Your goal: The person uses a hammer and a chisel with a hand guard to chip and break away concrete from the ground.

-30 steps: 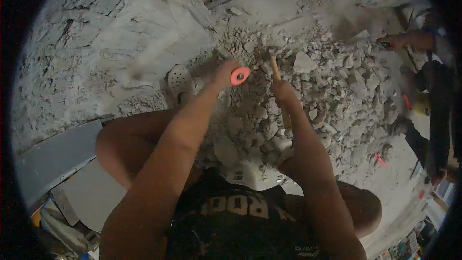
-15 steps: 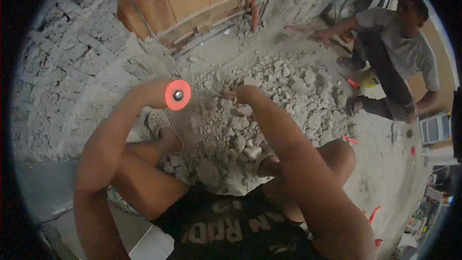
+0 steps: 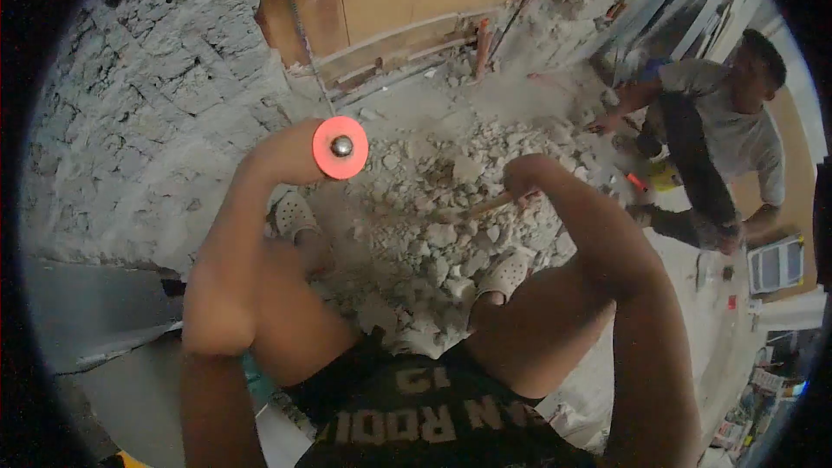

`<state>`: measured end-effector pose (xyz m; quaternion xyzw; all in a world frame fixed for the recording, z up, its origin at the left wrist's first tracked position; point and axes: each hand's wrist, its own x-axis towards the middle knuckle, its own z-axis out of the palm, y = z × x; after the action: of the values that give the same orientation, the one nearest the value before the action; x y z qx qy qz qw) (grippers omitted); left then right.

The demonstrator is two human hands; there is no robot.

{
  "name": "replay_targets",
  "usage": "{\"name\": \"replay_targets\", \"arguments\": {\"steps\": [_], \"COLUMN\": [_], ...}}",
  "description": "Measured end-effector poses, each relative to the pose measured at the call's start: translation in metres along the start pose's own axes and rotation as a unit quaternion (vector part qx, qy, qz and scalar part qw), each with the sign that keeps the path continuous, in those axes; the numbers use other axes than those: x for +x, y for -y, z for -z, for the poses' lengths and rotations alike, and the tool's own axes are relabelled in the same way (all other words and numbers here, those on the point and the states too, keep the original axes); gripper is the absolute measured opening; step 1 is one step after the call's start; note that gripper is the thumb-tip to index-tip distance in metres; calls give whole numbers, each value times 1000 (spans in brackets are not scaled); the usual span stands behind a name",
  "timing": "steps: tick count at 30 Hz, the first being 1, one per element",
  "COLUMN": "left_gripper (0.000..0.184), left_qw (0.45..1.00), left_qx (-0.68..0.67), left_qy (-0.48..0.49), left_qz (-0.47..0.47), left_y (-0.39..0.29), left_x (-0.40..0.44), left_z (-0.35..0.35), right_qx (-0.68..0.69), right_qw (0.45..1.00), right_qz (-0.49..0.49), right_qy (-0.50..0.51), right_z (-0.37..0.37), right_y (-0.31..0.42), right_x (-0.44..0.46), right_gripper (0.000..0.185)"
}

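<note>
Left hand (image 3: 299, 152): closed on a guarded chisel (image 3: 342, 146), left of centre; fingers largely hidden.
Guarded chisel: round pink guard (image 3: 326, 159) towards the viewer, metal end central.
Right hand (image 3: 527, 177): clamped around a wooden handle (image 3: 491, 204), right of centre; far end blurred over rubble (image 3: 469, 168).
Rubble: heaped mid-frame, beside the right clog (image 3: 504, 276).
Co-worker (image 3: 724, 121): crouched, upper right.

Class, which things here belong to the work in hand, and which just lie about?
In use:
chisel, in left hand
wooden-handled tool, in right hand
probably rubble

Apparently lying about:
grey crate
red object
</note>
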<state>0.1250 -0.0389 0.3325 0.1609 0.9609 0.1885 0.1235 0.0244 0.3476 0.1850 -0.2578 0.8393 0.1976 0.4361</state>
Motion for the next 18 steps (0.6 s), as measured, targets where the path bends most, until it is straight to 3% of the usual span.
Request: {"name": "replay_targets", "arguments": {"steps": [2, 3, 7, 9, 12, 14, 16, 17, 18], "left_gripper": [42, 42, 38, 33, 49, 38, 39, 39, 36], "left_qw": [999, 999, 989, 987, 989, 991, 987, 983, 990], "left_qx": [-38, -33, -64, -57, -76, -70, -88, -112, -102], "left_qy": [22, 26, 82, 89, 59, -106, -117, -124, -89], "left_qz": [18, 20, 101, 120, 109, -43, -63, -81, -27], "left_y": [-6, -4, -9, -13, -3, 13, 24, 31, 33], "left_x": [4, 7, 8, 3, -4, -6, 3, 3, 3], "left_z": [5, 7, 14, 21, 21, 9, 10, 4, 4], "right_qx": [-50, -10, -83, -4, 49, 54, 53, 36, 18], "right_qw": [997, 997, 991, 996, 997, 998, 984, 993, 997], "right_qz": [-47, -62, -52, -18, -53, -23, 63, 58, 54], "right_qy": [41, -42, -87, -83, -23, -13, -156, -101, -46], "right_z": [24, 30, 24, 27, 22, 18, 11, 12, 24], "right_y": [13, 22, 21, 16, 2, -2, -6, 1, 7], "right_x": [-35, -50, -26, -24, 10, 14, 19, 25, 21], "right_gripper": [17, 22, 15, 14, 20, 23, 22, 21, 19]}}
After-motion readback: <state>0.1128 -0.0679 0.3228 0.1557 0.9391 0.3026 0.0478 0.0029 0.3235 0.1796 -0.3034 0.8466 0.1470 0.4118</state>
